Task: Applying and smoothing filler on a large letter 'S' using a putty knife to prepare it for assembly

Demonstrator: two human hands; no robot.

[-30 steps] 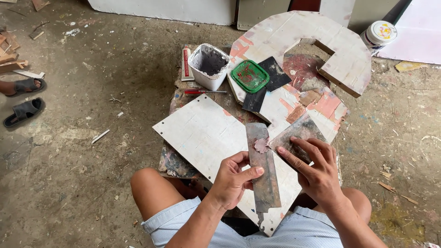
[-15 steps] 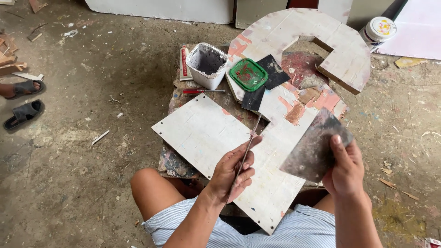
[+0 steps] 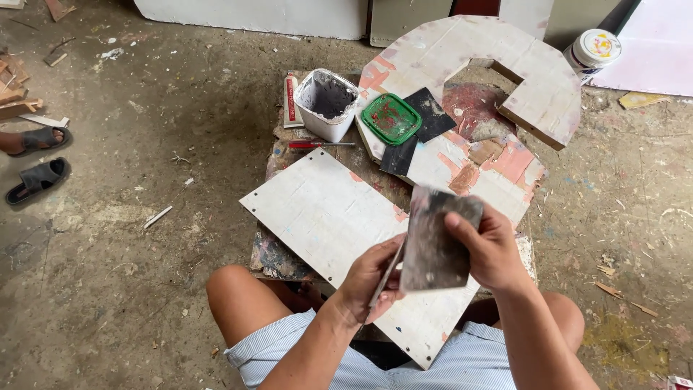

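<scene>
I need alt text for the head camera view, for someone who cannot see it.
A seated person's right hand holds a wide metal scraper against a thin blade in the left hand, above a white board. A white tub and green lid sit beyond.

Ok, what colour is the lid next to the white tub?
Green, smeared with red; the lid shows best in the head view.

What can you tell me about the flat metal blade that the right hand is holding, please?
The flat metal blade is a thin, roughly rectangular sheet, dull grey and smeared with dried filler, with a pinkish stain along its top edge. The right hand grips its right side, thumb on the face. It is held tilted above the white board, not resting on it. Its left edge meets a narrower scraper, seen almost edge-on, which the left hand holds against it.
</scene>
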